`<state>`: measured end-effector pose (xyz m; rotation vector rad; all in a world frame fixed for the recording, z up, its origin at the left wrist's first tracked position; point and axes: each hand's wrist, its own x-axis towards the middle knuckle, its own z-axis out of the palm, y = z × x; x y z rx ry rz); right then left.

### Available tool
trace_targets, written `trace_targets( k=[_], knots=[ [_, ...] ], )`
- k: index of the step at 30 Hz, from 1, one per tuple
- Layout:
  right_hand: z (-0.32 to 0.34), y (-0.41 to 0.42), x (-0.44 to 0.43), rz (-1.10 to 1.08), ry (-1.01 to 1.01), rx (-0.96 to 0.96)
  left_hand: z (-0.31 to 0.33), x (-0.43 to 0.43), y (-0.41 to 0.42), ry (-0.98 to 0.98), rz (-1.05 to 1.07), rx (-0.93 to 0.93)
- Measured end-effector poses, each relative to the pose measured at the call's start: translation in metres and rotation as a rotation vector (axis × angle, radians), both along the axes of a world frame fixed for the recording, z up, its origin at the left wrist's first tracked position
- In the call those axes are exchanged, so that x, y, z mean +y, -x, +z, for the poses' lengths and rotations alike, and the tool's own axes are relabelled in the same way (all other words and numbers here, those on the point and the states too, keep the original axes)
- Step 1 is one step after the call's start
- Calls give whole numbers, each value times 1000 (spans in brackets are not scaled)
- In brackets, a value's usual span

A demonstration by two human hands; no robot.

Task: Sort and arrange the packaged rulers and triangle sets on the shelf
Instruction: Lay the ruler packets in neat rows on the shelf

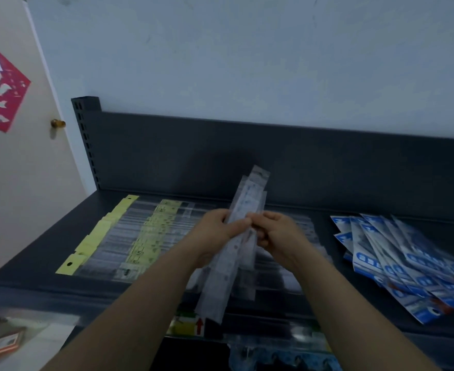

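A bundle of clear packaged rulers [243, 202] is held tilted above the dark shelf [46, 250], its upper end pointing toward the back panel. My left hand [218, 231] grips the bundle from the left with the thumb across its front. My right hand [276, 232] pinches it from the right with curled fingers. On the shelf's left lie rows of clear rulers with yellow header cards [151, 231]. More clear packages [282, 274] lie flat under my hands. A fanned pile of blue-and-white packaged sets [402, 258] covers the right side.
The shelf's dark back panel [220, 156] rises behind, with a slotted upright [85, 140] at its left. A door with a brass knob [58, 123] and red paper decoration stands left. A lower shelf [274, 346] holds more packages; a small orange box [5, 344] lies at the lower left.
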<state>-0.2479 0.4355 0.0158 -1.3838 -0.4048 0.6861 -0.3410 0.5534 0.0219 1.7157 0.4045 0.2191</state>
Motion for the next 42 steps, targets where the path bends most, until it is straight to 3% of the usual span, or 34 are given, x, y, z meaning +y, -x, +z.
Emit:
trace_targets(
  k=[5,12,24,28,30,32,35,42],
  knots=[
    [6,-8,26,-74,-17,42,4,25,-9,209,-98,13],
    [7,-21,50,-22,-6,38,-2,51,-32,156,-27,-11],
    [-14,-50,49,-155,-57,72,-18,68,-36,409,73,-48],
    [-7,-39,54,-68,-85,73,-23,61,-37,349,39,-79],
    [-3,-36,54,-84,-49,79,-23,60,-38,407,38,-100],
    [-2,-36,53,-114,-50,93,-23,60,-40,470,76,-111],
    [1,-36,51,-141,-59,82,-24,62,-41,415,128,-142],
    [-3,-30,50,-47,-31,11,-26,58,-39,431,222,-192]
  ],
)
